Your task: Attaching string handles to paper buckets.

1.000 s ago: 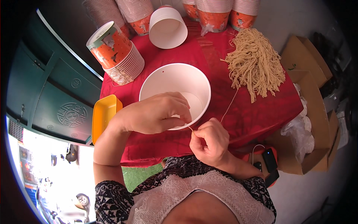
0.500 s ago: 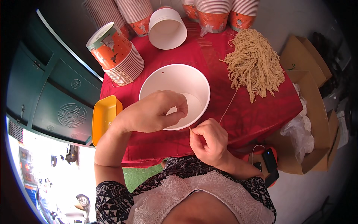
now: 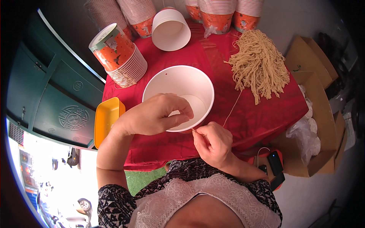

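Observation:
A white paper bucket [image 3: 178, 73] stands in front of me on the red cloth, mouth upward, with a small hole near its far rim. My left hand [image 3: 159, 114] reaches over the near rim into it, fingers bent and thumb close to the forefinger; whether they hold anything I cannot make out. Just outside that rim, my right hand [image 3: 213, 145] pinches a thin beige cord [image 3: 232, 109]. The cord's short end points from the fingertips to the rim, and its other length runs up toward a heap of beige cords [image 3: 259, 62] at the right.
A stack of orange printed buckets [image 3: 118, 57] stands upside down at the left, above a yellow tub [image 3: 105, 127]. Another white bucket [image 3: 171, 34] lies at the back, among more bucket stacks [image 3: 216, 17]. Right of the table [image 3: 262, 117] is an open cardboard box [image 3: 323, 125].
My left thumb and fingertips have shifted slightly to the right inside the bucket. The right hand keeps its pinch on the cord, nearly still.

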`<state>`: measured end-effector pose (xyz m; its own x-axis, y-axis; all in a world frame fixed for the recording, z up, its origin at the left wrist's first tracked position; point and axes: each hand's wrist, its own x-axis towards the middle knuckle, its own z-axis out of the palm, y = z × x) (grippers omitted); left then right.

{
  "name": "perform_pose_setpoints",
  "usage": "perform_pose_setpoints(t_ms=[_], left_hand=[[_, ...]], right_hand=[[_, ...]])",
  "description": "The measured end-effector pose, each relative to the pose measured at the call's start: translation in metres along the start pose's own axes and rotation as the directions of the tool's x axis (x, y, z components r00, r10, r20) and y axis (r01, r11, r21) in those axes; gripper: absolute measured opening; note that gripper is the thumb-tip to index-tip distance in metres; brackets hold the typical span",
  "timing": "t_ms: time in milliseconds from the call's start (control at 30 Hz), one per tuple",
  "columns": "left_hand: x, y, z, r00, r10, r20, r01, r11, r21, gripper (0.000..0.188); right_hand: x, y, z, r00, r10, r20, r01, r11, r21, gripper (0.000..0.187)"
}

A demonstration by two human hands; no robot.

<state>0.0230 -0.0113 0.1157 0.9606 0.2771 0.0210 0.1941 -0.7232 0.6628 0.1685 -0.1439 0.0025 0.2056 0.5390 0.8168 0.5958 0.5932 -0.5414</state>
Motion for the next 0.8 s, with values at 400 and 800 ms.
perform_pose_setpoints(t_ms=[400,800], left_hand=[[0.007,0.0,0.0,0.991,0.06,0.116,-0.056,0.998,-0.037,0.015],[0.011,-0.007,0.003,0.988,0.088,0.13,-0.086,0.996,-0.019,0.009]], right_hand=[[0.001,0.003,0.002,0.999,-0.017,0.032,0.017,1.0,-0.006,0.023],[0.004,0.004,0.004,0.998,0.005,0.07,-0.005,1.0,0.001,0.02]])
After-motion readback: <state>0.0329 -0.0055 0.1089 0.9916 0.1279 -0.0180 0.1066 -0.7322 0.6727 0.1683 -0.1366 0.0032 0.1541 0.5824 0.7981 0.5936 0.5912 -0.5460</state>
